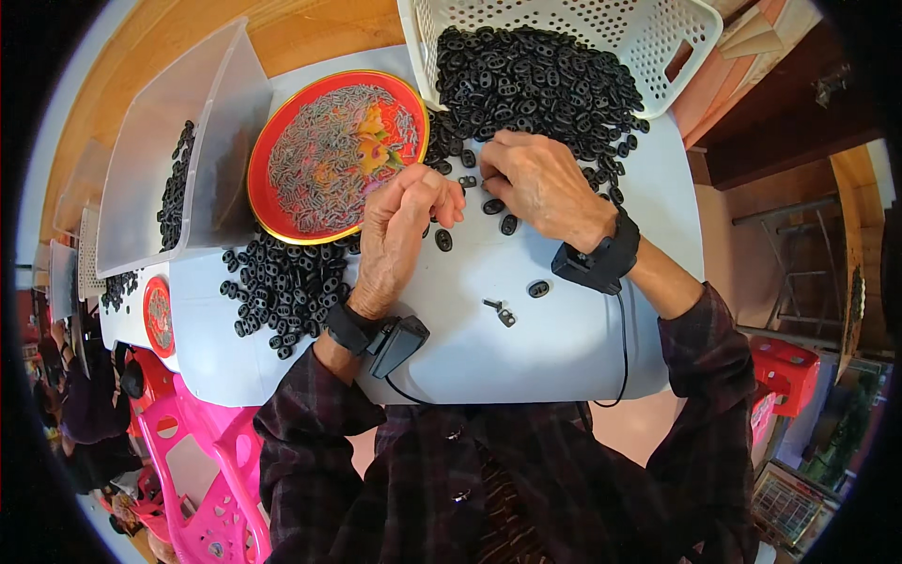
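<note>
My left hand (402, 226) rests on the white table (564, 329) with its fingers curled shut near a few loose black oval pieces (443, 240). Whether it pinches something small I cannot tell. My right hand (540, 183) lies palm down at the edge of a big heap of black oval pieces (536, 80), fingertips on pieces by my left hand. A red round tray (282, 155) holding small grey metal parts (329, 150) sits just left of my left hand. Both wrists carry black strapped devices with cables.
A white perforated basket (648, 38) lies tipped at the back, spilling the heap. A second pile of black pieces (282, 282) lies left of my left wrist. A clear plastic bin (160, 160) stands far left. A small metal part (503, 312) and one oval piece (538, 289) lie near the front.
</note>
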`<state>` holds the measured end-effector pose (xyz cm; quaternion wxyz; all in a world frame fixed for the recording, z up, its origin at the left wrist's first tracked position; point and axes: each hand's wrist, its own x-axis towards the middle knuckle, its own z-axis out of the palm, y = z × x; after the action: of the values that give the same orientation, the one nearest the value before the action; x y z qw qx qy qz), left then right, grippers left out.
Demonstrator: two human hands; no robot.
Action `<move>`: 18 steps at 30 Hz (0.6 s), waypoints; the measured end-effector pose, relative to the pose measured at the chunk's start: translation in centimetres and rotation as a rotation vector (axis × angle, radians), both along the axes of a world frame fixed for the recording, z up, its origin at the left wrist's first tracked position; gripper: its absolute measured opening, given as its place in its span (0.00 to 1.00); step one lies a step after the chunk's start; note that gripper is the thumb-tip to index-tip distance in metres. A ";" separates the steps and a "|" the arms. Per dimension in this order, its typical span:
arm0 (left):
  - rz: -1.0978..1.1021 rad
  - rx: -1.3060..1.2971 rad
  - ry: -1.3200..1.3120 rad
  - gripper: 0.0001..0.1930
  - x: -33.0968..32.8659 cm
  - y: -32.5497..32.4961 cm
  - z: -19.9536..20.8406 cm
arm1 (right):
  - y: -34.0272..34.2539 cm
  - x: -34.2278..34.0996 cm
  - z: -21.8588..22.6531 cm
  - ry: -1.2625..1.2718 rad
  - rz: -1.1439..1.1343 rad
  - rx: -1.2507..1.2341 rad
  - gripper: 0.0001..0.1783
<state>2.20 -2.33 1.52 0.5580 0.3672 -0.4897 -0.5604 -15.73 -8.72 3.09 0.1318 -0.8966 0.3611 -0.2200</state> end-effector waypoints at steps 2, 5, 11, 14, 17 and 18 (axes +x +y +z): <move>0.008 -0.008 -0.036 0.16 -0.1 0.0 -0.1 | 0.3 -0.3 -0.2 -0.055 -0.003 0.065 0.04; 0.022 -0.019 -0.110 0.15 -0.1 0.1 -0.1 | 1.1 -0.6 0.8 -0.294 -0.124 0.444 0.03; 0.030 -0.024 -0.132 0.14 -0.3 0.0 -0.1 | 0.2 -1.1 -0.3 -0.174 -0.067 0.041 0.05; 0.022 -0.034 -0.180 0.14 -0.2 0.1 0.1 | 0.0 -0.4 -0.4 -0.001 -0.027 -0.096 0.07; 0.014 -0.039 -0.235 0.15 -0.2 0.2 0.1 | -0.4 -0.3 -0.6 0.101 -0.020 -0.105 0.07; 0.003 -0.037 -0.245 0.15 -0.2 0.2 0.0 | -0.6 -0.2 -0.8 0.115 -0.012 -0.116 0.07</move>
<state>2.03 -2.15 1.51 0.5013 0.4234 -0.5640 -0.5013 -15.94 -9.31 2.26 0.0574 -0.9117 0.3599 -0.1895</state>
